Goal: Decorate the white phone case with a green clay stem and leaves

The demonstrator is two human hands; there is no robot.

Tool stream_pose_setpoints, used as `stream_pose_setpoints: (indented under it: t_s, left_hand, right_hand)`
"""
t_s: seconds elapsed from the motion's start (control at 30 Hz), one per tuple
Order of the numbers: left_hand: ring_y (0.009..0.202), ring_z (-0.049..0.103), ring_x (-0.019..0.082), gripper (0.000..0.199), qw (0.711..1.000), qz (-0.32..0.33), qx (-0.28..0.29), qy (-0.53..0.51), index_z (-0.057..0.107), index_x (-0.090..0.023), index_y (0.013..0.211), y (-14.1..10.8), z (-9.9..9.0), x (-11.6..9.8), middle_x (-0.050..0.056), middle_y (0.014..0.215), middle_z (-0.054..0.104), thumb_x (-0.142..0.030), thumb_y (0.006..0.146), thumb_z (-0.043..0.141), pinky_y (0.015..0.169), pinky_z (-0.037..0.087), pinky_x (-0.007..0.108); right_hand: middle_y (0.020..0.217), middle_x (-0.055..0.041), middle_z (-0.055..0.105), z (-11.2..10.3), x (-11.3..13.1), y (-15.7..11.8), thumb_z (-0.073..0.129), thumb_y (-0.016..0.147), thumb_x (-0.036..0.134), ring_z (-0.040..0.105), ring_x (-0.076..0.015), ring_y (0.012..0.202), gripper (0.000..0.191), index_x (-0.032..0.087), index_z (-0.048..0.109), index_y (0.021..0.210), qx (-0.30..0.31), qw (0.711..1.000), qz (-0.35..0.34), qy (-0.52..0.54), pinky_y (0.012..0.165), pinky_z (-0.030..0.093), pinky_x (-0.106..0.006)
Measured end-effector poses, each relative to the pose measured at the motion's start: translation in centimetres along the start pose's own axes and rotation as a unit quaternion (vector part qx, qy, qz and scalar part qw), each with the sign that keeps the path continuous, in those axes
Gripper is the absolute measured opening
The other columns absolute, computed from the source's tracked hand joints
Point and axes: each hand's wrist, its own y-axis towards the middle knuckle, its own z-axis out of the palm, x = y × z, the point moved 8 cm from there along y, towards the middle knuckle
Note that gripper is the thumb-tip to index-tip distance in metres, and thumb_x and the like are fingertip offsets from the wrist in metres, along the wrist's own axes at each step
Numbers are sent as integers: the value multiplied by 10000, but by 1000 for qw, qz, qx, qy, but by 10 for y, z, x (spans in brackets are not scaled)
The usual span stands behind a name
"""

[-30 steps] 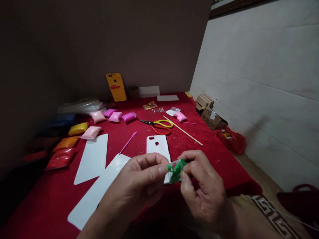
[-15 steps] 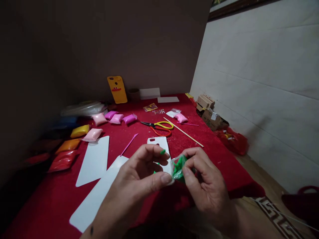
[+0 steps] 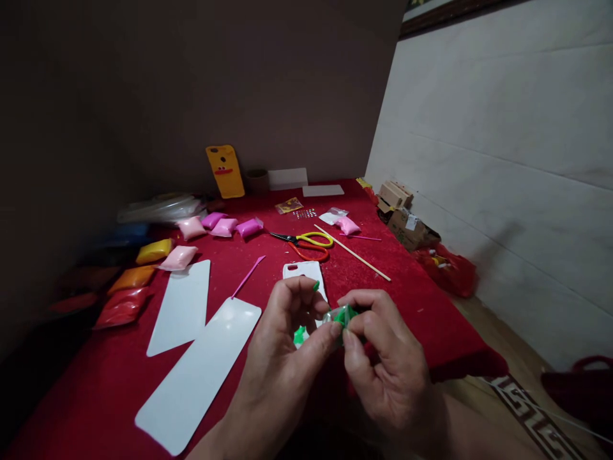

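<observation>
Over red cloth [image 3: 431,319], left hand [image 3: 285,361] has neared green packet [image 3: 343,315]

Over the last second the left hand [image 3: 280,364] had let go its pinch on the green material: its fingers [image 3: 293,291] had parted, with a green dab [image 3: 316,286] on the index fingertip, and the thumb had slid up against the small clear bag [image 3: 345,314]. A green lump [image 3: 299,335] had come into view behind that thumb (whether on the phone case or the hand was hard to tell), and the long white board [image 3: 198,377] had been uncovered along its right edge.
</observation>
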Motion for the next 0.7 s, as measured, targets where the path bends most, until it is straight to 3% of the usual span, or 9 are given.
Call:
stream_pose_setpoints:
  t_s: [0.27, 0.7]
  left_hand:
    - [927, 565, 144, 355, 997, -52, 32, -38, 459, -280, 1094, -5, -2, 3, -27, 955, 559, -218, 810, 663, 810, 473, 307]
    - [862, 538, 114, 307, 1000, -18, 20, -2, 464, -273, 1094, -3, 0, 1, -34, 921, 536, -209, 843, 628, 771, 472, 263]
  right_hand:
    - [988, -71, 491, -1, -2, -1, 418, 875, 20, 505, -150, 989, 153, 156, 487, 856, -6, 1000, 0, -4, 835, 458, -254]
    - [988, -80, 496, 0, 3, -3, 418, 872, 13, 506, -160, 972, 160, 150, 501, 876, -2, 1000, -6, 0, 842, 469, -288]
